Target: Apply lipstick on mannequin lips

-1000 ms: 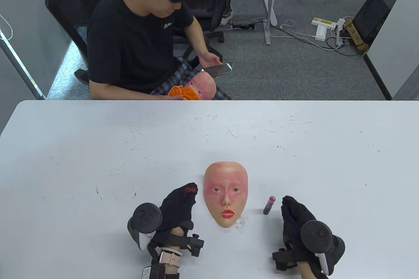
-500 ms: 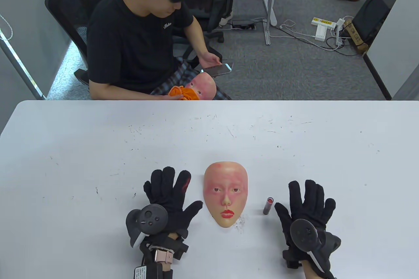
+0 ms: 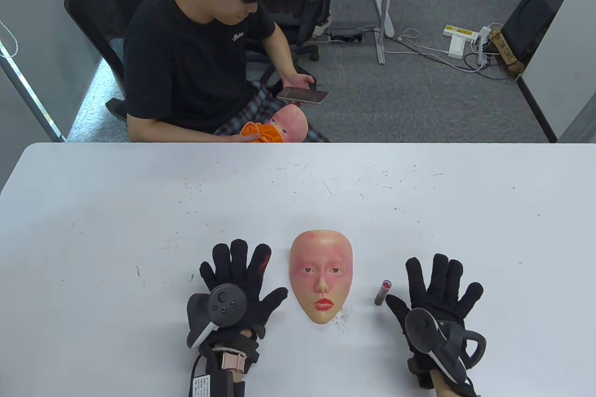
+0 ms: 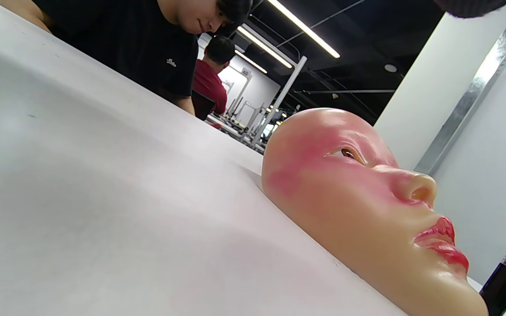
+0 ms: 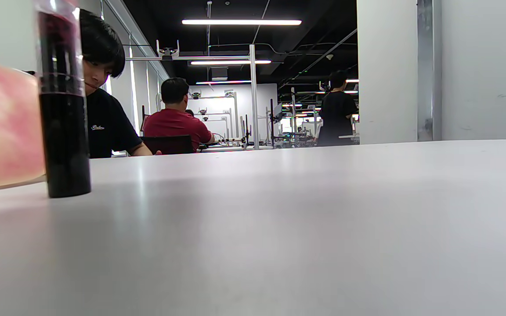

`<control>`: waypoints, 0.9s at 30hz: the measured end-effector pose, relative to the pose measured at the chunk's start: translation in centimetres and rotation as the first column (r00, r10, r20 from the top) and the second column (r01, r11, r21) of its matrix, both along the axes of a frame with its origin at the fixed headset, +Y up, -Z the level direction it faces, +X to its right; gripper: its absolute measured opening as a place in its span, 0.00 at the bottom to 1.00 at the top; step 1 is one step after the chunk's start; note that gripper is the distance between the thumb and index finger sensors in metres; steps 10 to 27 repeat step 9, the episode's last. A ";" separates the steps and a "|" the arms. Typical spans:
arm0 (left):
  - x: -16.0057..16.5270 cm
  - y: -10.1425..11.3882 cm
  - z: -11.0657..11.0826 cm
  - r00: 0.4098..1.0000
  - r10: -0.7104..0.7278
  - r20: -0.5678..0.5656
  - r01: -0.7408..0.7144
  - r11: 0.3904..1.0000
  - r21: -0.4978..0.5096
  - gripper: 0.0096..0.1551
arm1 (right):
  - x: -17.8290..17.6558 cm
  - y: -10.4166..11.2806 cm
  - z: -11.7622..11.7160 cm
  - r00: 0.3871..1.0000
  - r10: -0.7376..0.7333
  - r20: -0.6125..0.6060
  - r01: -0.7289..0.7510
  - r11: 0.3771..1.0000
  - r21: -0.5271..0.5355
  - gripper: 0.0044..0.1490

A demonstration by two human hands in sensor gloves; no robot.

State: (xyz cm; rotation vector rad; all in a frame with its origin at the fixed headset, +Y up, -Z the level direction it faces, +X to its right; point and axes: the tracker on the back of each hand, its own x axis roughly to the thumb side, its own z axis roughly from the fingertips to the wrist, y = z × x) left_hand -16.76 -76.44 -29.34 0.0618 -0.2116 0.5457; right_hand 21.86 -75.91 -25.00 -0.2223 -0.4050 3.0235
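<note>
**Both gloved hands lying flat beside the painted mask**

Nearest the table's (image 3: pixel 116 211) front edge, the left hand (image 3: pixel 242 287) is lying palm down with its fingers spread wide, gripping nothing; a red smear is showing on one fingertip. The right hand (image 3: pixel 435 297) is resting the same way toward the front right, fingers fanned out and holding nothing, its thumb reaching close to the lipstick (image 3: pixel 382 292).

Between the hands, the mannequin face (image 3: pixel 321 276) is lying face up, chin pointing toward the front edge. Its lips are glistening a glossy red, and a pink flush is spreading across the cheeks and around the eyes (the left wrist view shows the lips wet-looking and full). Small dark crumbs are sitting on the table just beside the chin.

The lipstick is standing upright just right of the mask, uncapped, its reddish tip showing at the top of a dark tube.

Beyond the far edge, a seated man (image 3: pixel 195 48) is looking down at a phone (image 3: pixel 303 95).
</note>
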 end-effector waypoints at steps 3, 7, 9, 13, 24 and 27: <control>0.0 0.0 0.1 1.000 0.003 -0.004 -0.003 1.000 0.001 0.54 | 0.0 0.0 0.1 1.000 0.001 -0.001 -0.001 1.000 0.006 0.55; 0.1 0.0 0.2 1.000 -0.003 -0.003 0.003 1.000 -0.004 0.54 | 0.0 0.0 0.1 1.000 -0.005 -0.001 0.005 1.000 0.009 0.55; 0.1 0.0 0.2 1.000 -0.005 -0.002 0.005 1.000 -0.004 0.54 | 0.1 -0.1 0.1 1.000 -0.009 -0.002 0.009 1.000 0.008 0.55; 0.1 0.0 0.2 1.000 -0.005 -0.002 0.005 1.000 -0.004 0.54 | 0.1 -0.1 0.1 1.000 -0.009 -0.002 0.009 1.000 0.008 0.55; 0.1 0.0 0.2 1.000 -0.005 -0.002 0.005 1.000 -0.004 0.54 | 0.1 -0.1 0.1 1.000 -0.009 -0.002 0.009 1.000 0.008 0.55; 0.1 0.0 0.2 1.000 -0.005 -0.002 0.005 1.000 -0.004 0.54 | 0.1 -0.1 0.1 1.000 -0.009 -0.002 0.009 1.000 0.008 0.55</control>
